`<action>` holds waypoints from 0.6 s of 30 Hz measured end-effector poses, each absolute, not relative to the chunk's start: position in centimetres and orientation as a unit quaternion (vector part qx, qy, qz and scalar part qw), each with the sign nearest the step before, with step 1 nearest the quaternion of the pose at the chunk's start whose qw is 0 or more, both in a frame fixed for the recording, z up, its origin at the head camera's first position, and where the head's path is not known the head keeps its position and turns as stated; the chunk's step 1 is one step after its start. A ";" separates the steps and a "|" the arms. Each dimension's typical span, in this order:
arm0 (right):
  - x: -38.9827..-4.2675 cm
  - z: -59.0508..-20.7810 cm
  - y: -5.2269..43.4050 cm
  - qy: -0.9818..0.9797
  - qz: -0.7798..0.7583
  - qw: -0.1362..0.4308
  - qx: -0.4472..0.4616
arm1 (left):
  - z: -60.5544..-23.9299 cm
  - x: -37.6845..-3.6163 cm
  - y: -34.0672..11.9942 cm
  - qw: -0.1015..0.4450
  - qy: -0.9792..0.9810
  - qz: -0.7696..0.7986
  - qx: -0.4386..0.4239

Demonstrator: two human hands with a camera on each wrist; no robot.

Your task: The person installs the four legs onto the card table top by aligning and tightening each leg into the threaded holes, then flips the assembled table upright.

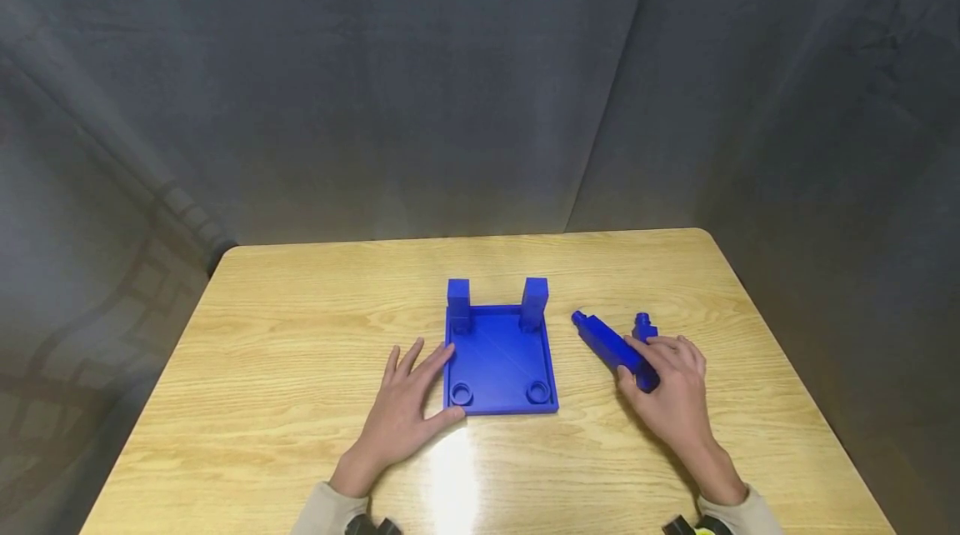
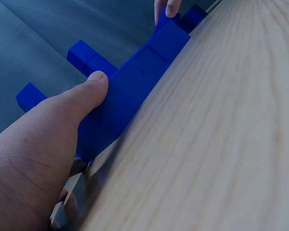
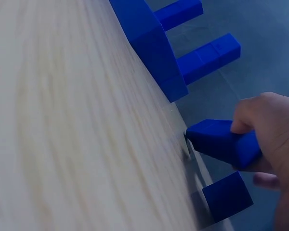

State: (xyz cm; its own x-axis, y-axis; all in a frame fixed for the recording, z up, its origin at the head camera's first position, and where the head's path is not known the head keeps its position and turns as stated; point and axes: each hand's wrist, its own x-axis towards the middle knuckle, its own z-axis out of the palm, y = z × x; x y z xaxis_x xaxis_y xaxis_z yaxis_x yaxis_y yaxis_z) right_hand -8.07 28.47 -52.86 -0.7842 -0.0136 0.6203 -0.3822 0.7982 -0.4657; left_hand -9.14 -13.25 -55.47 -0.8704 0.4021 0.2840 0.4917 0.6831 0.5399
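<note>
A square blue tray-like base [image 1: 497, 364] lies on the table, with two upright blue posts [image 1: 534, 302] at its far corners and ring-shaped sockets [image 1: 537, 392] at its near corners. My left hand [image 1: 405, 414] touches the base's left side, fingers spread, with the thumb against its front wall. To the right, my right hand [image 1: 673, 393] pinches a loose blue post [image 3: 216, 139] between thumb and fingers. That post slants, its narrow round peg pointing to the far left. Beside it lies another loose blue post [image 1: 642, 325], partly hidden by the hand in the head view.
The wooden table [image 1: 300, 302] carries all the blue parts. Dark grey curtains [image 1: 375, 102] hang behind the table and along its sides.
</note>
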 end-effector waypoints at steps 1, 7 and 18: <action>-8.1 -52.8 28.5 -0.893 0.304 0.313 0.107 | -55.5 -9.1 -13.2 0.071 -0.914 -0.315 -0.245; -8.1 -52.4 28.5 -0.872 0.336 0.341 0.101 | -55.5 -9.2 -13.2 0.069 -0.915 -0.313 -0.244; -8.1 -51.6 28.2 -0.841 0.393 0.365 0.069 | -55.3 -9.2 -13.3 0.060 -0.920 -0.306 -0.238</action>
